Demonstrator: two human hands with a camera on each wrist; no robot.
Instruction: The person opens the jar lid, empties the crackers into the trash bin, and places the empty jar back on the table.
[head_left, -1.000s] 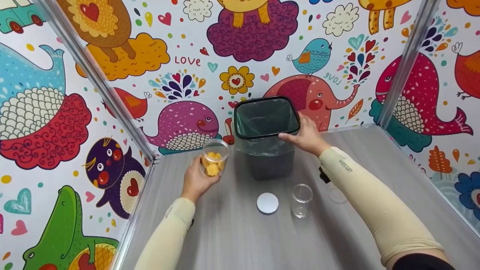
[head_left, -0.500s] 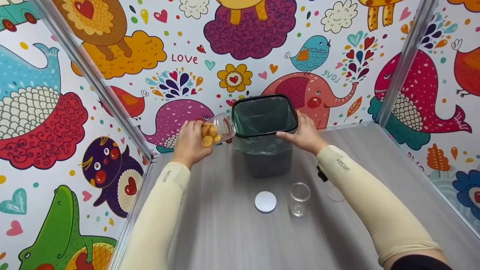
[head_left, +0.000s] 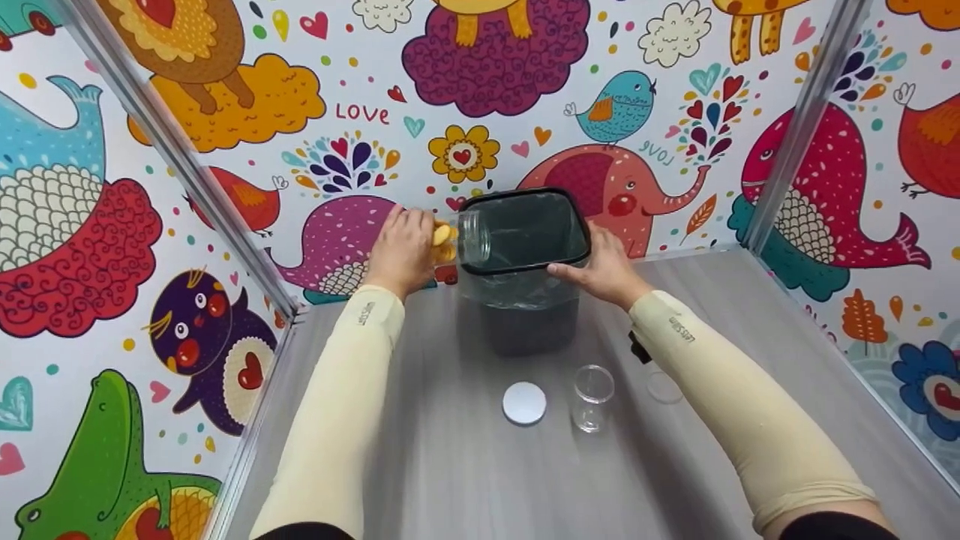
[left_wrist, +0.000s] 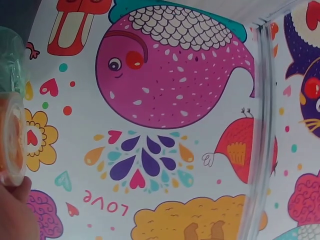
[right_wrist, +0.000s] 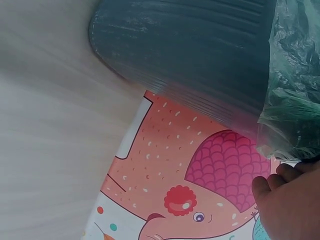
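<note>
My left hand grips a clear jar holding yellow chunks. The jar lies tipped on its side, its mouth over the left rim of a dark trash bin. At the edge of the left wrist view, the jar's base shows above the thumb. On the bin's right side, my right hand holds the black rim, thumb at the front corner. A thin translucent bag lines the bin and folds over its outside, also seen as crinkled film in the right wrist view.
A white round lid lies on the grey table in front of the bin. Beside it stands a second clear jar. A clear disc lies near the right forearm. Patterned walls enclose the table's back and sides.
My left hand has raised the jar from upright, tipped it sideways to the right and brought its mouth over the bin. The right hand keeps its hold on the rim.
</note>
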